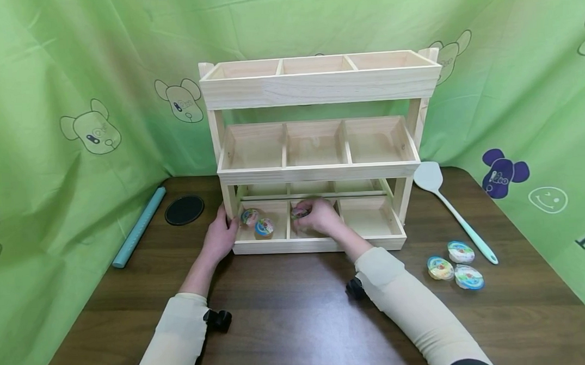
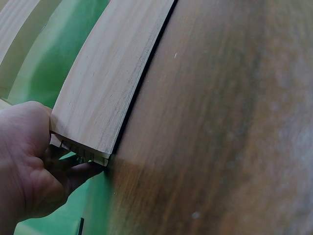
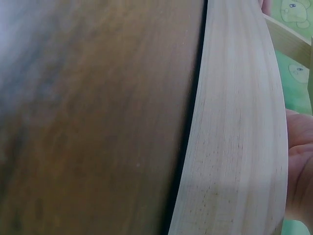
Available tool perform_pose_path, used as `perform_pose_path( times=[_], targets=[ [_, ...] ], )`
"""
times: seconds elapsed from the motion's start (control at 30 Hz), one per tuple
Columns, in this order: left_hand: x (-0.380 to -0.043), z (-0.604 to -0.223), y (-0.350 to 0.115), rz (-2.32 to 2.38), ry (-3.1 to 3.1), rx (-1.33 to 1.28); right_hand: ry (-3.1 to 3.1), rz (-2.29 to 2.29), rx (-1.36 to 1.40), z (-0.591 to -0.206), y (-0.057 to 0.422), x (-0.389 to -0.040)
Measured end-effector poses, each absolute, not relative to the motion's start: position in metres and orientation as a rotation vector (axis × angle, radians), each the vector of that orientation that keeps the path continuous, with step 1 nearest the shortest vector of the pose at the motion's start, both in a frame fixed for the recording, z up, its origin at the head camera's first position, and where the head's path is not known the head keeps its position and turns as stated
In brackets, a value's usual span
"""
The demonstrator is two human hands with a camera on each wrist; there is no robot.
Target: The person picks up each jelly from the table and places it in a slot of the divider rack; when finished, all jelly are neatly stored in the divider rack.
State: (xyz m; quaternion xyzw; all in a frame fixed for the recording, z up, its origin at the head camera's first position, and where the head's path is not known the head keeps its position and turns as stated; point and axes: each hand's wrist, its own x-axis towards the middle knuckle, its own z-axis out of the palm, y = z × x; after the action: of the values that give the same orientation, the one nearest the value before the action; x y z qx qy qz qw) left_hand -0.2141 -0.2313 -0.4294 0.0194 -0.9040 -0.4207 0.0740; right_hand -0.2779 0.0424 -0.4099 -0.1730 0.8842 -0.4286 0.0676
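Note:
A three-tier wooden shelf [image 1: 311,173] with divided trays stands on the table. My left hand [image 1: 219,234] grips the left end of its bottom tray; the left wrist view shows the fingers against the tray's end [image 2: 105,98]. Over the bottom tray's middle compartment, my right hand [image 1: 319,216] pinches a small jelly cup [image 1: 300,212] with a printed lid, partly covered by the fingers. Two more jelly cups [image 1: 264,227] lie in the bottom left compartment. In the right wrist view the tray's front board [image 3: 239,122] hides most of the hand.
Three jelly cups [image 1: 469,277] sit together on the table at right, near a pale spatula [image 1: 458,219]. To the shelf's left lie a black round disc [image 1: 184,210] and a light blue rod [image 1: 140,227]. A green printed cloth [image 1: 134,48] surrounds the table.

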Motion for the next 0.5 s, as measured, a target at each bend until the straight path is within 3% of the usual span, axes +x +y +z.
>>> perform_pose_path(
  times=[0.5],
  targets=[
    [-0.2136,-0.4294,-0.2305,-1.272,-2.704,0.053,2.715,-1.224,-0.504,-0.4073,0.0491,-0.2758]
  ],
)
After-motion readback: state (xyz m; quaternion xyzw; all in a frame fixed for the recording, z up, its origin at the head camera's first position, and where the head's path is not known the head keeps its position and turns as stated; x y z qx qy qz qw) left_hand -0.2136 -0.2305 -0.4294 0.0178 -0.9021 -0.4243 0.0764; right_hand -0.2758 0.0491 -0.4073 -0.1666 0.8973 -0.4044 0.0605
